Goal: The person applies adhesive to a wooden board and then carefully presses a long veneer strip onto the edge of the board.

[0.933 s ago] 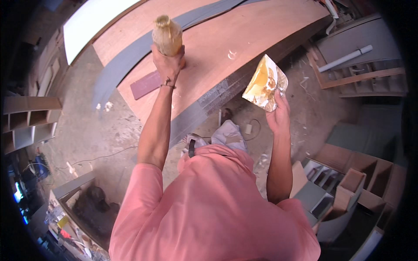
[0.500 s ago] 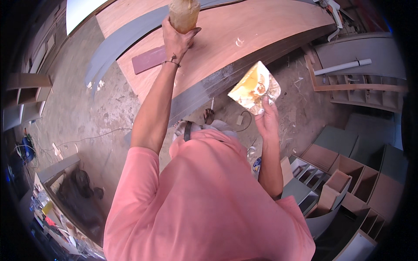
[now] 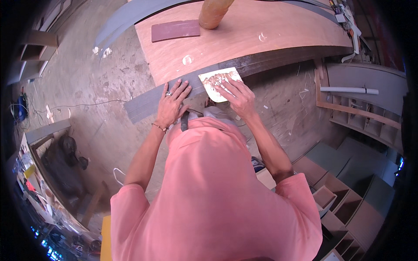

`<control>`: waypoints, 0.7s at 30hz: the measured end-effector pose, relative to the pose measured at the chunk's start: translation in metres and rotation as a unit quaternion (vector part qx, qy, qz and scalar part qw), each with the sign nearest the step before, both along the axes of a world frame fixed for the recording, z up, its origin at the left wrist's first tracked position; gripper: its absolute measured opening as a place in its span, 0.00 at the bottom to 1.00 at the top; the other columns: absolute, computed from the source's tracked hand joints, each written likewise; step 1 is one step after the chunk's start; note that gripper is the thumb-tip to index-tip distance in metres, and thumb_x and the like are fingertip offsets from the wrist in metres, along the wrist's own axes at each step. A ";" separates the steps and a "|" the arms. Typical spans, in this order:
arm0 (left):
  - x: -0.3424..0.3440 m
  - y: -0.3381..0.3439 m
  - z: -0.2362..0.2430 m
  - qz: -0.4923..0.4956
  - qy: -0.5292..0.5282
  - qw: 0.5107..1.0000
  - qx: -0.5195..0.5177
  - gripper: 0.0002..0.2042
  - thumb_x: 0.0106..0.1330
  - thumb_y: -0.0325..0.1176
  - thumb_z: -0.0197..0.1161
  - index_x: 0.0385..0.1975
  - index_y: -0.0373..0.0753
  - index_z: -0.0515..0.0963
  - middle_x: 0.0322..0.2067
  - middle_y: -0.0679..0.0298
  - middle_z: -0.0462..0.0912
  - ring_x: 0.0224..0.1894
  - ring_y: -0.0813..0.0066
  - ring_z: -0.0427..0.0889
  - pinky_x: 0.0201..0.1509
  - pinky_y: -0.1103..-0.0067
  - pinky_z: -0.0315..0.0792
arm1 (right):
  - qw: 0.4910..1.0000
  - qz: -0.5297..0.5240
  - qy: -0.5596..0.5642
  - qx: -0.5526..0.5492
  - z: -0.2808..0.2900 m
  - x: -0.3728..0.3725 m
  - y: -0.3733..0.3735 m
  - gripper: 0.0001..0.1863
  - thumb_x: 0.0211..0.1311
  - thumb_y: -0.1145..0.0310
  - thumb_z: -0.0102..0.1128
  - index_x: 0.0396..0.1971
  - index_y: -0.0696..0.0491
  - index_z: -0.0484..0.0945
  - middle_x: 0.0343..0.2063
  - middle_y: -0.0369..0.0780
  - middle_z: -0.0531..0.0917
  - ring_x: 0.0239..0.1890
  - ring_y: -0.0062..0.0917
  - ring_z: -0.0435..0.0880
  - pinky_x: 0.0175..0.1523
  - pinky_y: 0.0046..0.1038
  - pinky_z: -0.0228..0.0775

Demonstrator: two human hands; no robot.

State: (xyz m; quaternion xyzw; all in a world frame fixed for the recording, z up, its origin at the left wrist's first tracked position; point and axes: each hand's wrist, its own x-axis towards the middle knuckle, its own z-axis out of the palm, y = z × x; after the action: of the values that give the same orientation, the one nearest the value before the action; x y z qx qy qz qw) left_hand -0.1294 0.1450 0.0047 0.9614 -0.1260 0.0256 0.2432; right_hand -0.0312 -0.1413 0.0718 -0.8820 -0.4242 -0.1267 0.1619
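My left hand (image 3: pixel 173 105) lies with fingers outstretched on the grey laminate strip (image 3: pixel 141 105) along the near edge of a pale plywood board (image 3: pixel 239 35). My right hand (image 3: pixel 241 101) grips a white, brown-stained spreader card (image 3: pixel 210 80), fingers over its face, at that edge just right of my left hand; its thumb is hidden. A tall yellowish, glue-coated container (image 3: pixel 212 15), top cropped, stands farther back on the board, beside a flat maroon rectangular piece (image 3: pixel 175 30).
Grey strips (image 3: pixel 114 24) run along the board's far side. Wooden cabinets (image 3: pixel 357 122) and a white tube (image 3: pixel 348 90) are at right. A cluttered bench (image 3: pixel 39 187) stands lower left. A cable (image 3: pixel 87 105) crosses the scuffed floor (image 3: pixel 91 87).
My left hand has let go of the container and moved down onto the grey strip. My right hand has brought the card leftward and up to the board's near edge.
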 end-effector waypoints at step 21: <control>0.000 0.015 -0.016 -0.059 -0.012 0.996 0.067 0.30 0.73 0.38 0.62 0.75 0.61 0.66 0.77 0.71 0.63 0.80 0.64 0.58 0.82 0.51 0.50 | 0.998 0.030 0.059 -0.012 0.000 0.013 -0.010 0.28 0.56 0.78 0.58 0.57 0.41 0.86 0.53 0.36 0.87 0.57 0.33 0.84 0.61 0.39 0.78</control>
State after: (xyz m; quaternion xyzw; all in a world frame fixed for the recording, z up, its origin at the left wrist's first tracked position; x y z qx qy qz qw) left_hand -0.1293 0.1605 -0.0113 0.9661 -0.1864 0.0146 0.1780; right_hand -0.0182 -0.1508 0.0716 -0.8765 -0.4420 -0.0640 0.1797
